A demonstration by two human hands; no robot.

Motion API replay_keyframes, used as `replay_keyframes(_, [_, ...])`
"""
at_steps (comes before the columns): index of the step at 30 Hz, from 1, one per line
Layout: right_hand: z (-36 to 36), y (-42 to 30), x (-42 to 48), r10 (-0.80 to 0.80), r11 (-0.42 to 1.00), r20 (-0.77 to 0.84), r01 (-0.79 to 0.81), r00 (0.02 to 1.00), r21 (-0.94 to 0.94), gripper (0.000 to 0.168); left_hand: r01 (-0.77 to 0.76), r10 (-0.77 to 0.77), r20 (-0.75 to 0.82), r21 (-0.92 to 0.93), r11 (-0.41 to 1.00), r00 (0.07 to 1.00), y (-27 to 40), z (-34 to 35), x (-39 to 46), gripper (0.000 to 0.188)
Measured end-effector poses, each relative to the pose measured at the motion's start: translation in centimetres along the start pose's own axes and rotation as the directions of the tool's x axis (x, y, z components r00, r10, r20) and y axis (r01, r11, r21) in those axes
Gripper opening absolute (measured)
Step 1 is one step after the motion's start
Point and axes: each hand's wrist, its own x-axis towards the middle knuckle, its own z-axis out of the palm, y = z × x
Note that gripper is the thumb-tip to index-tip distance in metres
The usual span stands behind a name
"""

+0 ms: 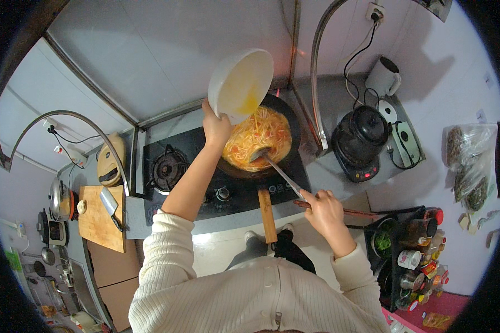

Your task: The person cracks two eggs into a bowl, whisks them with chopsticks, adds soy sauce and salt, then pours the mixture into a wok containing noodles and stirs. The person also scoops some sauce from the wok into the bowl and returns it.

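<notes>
My left hand [217,128] grips the rim of a white bowl [233,70], tilted over a wok [296,116] on the gas stove. Yellow liquid, apparently beaten egg, coats part of the bowl's inside, and a thin stream of it falls into the wok. Inside the wok lies a soupy mix [250,141] of pale shreds or noodles with red pieces. My right hand [325,210] holds the metal handle of a ladle or spatula [284,177], its head in the food, and a pair of brown chopsticks [354,212]. The wok's wooden handle [267,216] points towards me.
An unused burner [168,168] is left of the wok. Farther left, a cleaver [109,202] lies on a wooden cutting board [96,224]. A black electric pot [362,133] stands on the right counter, above a rack holding several jars [412,279]. Curved metal frames [316,83] flank the stove.
</notes>
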Motion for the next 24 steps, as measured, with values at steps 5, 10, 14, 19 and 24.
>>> replay_keyframes(5, [0.4, -0.2, -0.2, -0.005, 0.999, -0.019, 0.004, 1.000, -0.035, 0.044, -0.049, 0.049, 0.002, 0.014, 0.999, 0.999, -0.3, -1.3, -0.3, 0.054])
replay_keyframes(10, [1.2, -0.2, -0.4, -0.014, 1.000, -0.056, 0.014, 0.998, -0.014, 0.044, -0.132, 0.133, -0.018, 0.054, 0.990, 0.991, 0.4, -2.3, -1.0, 0.055])
replay_keyframes(14, [1.3, -0.5, -0.4, -0.007, 1.000, -0.076, 0.006, 0.997, -0.015, 0.043, -0.125, 0.126, -0.036, 0.035, 0.992, 0.991, -0.7, -2.7, -1.2, 0.055])
replay_keyframes(19, [1.6, -0.7, -0.1, 0.043, 0.999, -0.032, -0.044, 0.999, -0.032, 0.039, -0.159, 0.161, -0.069, 0.038, 0.987, 0.985, -1.4, -3.3, -1.4, 0.056])
replay_keyframes(24, [2.0, -1.3, 0.8, 0.063, 0.998, 0.015, -0.063, 0.998, -0.014, 0.039, -0.155, 0.155, -0.083, 0.008, 0.988, 0.984, -1.4, -4.0, -1.8, 0.055])
